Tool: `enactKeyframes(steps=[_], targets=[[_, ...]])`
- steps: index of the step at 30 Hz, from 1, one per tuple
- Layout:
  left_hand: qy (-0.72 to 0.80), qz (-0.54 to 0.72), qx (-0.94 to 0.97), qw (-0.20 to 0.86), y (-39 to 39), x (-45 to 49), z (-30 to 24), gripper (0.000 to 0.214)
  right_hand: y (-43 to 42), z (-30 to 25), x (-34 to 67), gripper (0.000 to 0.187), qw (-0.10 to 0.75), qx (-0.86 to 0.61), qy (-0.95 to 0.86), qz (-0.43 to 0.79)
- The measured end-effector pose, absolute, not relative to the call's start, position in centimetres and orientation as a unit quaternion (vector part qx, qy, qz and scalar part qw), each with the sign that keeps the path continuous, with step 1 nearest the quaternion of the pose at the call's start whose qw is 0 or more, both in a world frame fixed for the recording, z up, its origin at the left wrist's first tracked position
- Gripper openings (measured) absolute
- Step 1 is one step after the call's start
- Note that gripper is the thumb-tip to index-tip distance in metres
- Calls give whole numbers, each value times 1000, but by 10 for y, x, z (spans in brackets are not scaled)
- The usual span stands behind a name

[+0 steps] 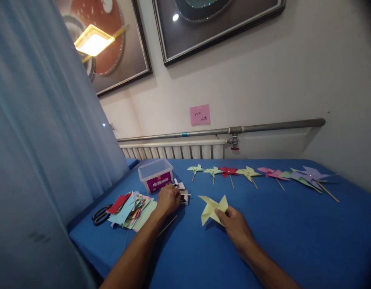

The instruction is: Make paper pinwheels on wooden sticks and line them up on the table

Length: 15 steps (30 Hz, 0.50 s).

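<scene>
My right hand (236, 224) pinches the lower edge of a pale yellow-green paper pinwheel (212, 208) that lies on the blue table (294, 241). My left hand (168, 199) is curled with its fingers closed at a small open box (183, 196) of small items; what the fingers hold is hidden. A thin wooden stick (167, 225) lies on the table just under my left wrist.
Several finished pinwheels on sticks (248, 173) lie in a row along the far edge. A clear plastic tub (155, 174) stands behind my left hand. A pile of coloured paper squares (131, 209) and black scissors (100, 214) lie at the left. A curtain (37, 140) hangs left.
</scene>
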<state>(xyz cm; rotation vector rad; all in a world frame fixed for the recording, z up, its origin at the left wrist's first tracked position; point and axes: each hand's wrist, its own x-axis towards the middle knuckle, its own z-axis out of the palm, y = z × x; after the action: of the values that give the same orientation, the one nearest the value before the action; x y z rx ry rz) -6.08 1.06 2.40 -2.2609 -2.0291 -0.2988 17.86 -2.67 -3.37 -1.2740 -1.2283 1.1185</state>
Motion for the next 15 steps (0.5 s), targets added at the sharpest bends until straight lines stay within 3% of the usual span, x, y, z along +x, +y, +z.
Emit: enactKeyframes(steps=[8, 15], targets=[[-711, -3, -703, -8, 23, -48, 37, 32, -25, -36, 178, 37, 508, -516, -502, 473], [-714, -5, -698, -55, 46, -44, 41, 30, -24, -38, 178, 39, 513, -508, -502, 476]])
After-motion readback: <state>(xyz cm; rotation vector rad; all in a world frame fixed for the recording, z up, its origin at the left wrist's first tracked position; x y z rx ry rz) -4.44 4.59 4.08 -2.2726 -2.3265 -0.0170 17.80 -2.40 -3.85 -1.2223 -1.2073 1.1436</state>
